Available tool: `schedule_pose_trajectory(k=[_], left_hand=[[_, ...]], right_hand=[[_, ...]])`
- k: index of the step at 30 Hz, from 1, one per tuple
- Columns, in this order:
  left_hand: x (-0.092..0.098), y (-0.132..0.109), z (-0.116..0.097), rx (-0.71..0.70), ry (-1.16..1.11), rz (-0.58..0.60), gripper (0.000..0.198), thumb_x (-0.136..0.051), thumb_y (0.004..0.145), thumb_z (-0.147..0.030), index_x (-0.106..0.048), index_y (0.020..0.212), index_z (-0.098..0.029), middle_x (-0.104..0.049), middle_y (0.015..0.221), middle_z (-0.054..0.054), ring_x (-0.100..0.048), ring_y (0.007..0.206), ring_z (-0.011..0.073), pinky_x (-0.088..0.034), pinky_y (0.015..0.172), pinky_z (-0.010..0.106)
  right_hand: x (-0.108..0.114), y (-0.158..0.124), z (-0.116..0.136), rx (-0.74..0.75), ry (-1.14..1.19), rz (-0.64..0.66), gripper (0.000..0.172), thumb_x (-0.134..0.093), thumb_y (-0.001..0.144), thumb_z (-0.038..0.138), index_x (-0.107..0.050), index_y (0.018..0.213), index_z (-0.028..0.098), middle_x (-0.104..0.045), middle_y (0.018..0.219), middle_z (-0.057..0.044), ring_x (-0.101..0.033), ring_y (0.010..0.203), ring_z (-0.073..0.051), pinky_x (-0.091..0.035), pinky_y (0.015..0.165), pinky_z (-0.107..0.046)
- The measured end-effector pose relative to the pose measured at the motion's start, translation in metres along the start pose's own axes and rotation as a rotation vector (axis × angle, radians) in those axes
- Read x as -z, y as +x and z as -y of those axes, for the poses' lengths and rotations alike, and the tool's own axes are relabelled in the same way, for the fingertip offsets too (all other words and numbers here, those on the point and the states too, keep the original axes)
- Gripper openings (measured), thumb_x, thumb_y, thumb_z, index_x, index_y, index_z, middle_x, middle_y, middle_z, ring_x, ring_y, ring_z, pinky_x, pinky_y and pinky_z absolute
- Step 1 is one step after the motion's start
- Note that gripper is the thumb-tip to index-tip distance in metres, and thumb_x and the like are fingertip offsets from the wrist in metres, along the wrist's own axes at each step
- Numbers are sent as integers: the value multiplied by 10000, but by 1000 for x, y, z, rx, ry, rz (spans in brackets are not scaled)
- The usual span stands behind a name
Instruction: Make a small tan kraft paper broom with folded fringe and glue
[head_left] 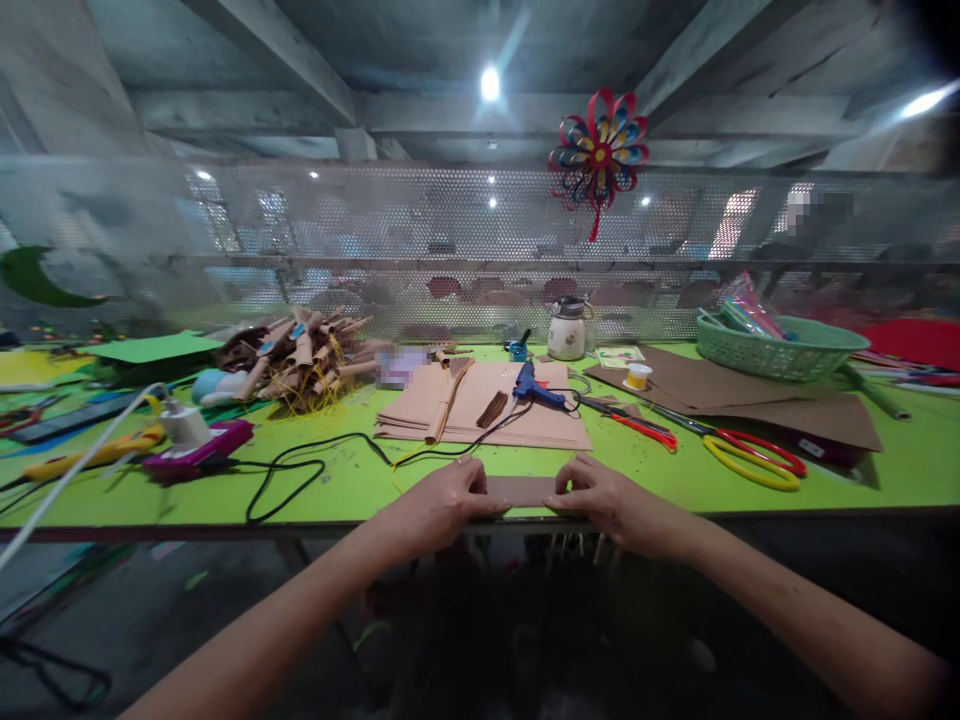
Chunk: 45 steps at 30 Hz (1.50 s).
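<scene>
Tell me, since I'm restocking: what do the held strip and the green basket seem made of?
The strip looks like matte brown kraft paper or thin card, flat and same-coloured as the sheets behind. The basket is likely plastic: slightly glossy green, moulded lattice wall.

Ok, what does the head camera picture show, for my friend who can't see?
A left hand and right hand hold a brown strip at the near edge of a green table. Behind lie paper sheets, a glue gun, scissors and a basket.

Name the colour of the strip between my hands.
Brown strip, shown in the head view.
</scene>
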<state>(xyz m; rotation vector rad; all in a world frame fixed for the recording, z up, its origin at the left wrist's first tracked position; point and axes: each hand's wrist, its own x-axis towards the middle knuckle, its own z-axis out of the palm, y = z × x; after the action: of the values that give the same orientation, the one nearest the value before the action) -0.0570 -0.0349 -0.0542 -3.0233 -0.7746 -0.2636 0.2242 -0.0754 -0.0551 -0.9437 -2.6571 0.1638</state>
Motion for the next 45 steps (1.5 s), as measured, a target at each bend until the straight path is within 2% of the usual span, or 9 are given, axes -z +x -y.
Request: schedule_pose_trajectory(k=[4, 13, 20, 26, 30, 38, 45], left_hand=[[1, -3, 0, 28, 5, 3, 347, -392, 897, -214, -606, 1144, -327, -487, 870, 44, -418, 806, 173, -325, 680, 261], [3, -9, -2, 53, -18, -14, 299, -431, 871, -161, -653, 1040, -269, -506, 908, 41, -441, 832, 159, -339, 696, 252], [0, -12, -7, 38, 21, -87, 346, -429, 843, -83, -642, 1050, -260, -504, 919, 52, -477, 840, 155, -370, 716, 257], [3, -9, -26, 109, 113, -76, 290, -465, 800, -74, -659, 957, -222, -527, 896, 66, -490, 837, 185, -397, 696, 287], [3, -6, -34, 148, 181, -75, 311, -495, 764, -44, -640, 984, -208, -559, 894, 68, -488, 869, 217, -416, 735, 323], [16, 16, -41, 82, 308, 65, 142, -507, 829, -137, -648, 837, -150, -606, 754, 81, -552, 757, 218, -439, 660, 326], [7, 19, -38, 17, 376, 23, 103, -541, 795, -149, -643, 783, -144, -595, 712, 89, -554, 701, 226, -421, 604, 343]], right_hand=[[0, -3, 0, -17, 27, -3, 375, -423, 846, 56, -614, 1113, 235, -546, 1047, -90, -446, 946, -200, -402, 808, -331], [-2, -7, -1, -34, 114, -37, 392, -422, 842, 44, -599, 1137, 231, -550, 1069, -98, -454, 977, -205, -406, 837, -353], [-3, -11, -1, -15, 117, -42, 404, -413, 854, 55, -573, 1189, 214, -573, 1076, -112, -453, 971, -210, -418, 808, -355], [4, -5, 9, -44, 55, -4, 351, -444, 827, 28, -620, 1078, 199, -580, 1029, -95, -458, 930, -200, -407, 787, -327], [9, -2, 14, -55, -13, 33, 331, -462, 789, -2, -628, 1007, 184, -576, 1006, -81, -457, 913, -191, -394, 777, -305], [17, 12, 19, -47, -150, 115, 144, -520, 775, 63, -600, 693, 150, -565, 832, -62, -467, 790, -157, -341, 694, -266], [10, 28, 23, -48, -278, 127, 125, -522, 823, 155, -630, 762, 140, -551, 742, -76, -452, 779, -180, -296, 652, -277]])
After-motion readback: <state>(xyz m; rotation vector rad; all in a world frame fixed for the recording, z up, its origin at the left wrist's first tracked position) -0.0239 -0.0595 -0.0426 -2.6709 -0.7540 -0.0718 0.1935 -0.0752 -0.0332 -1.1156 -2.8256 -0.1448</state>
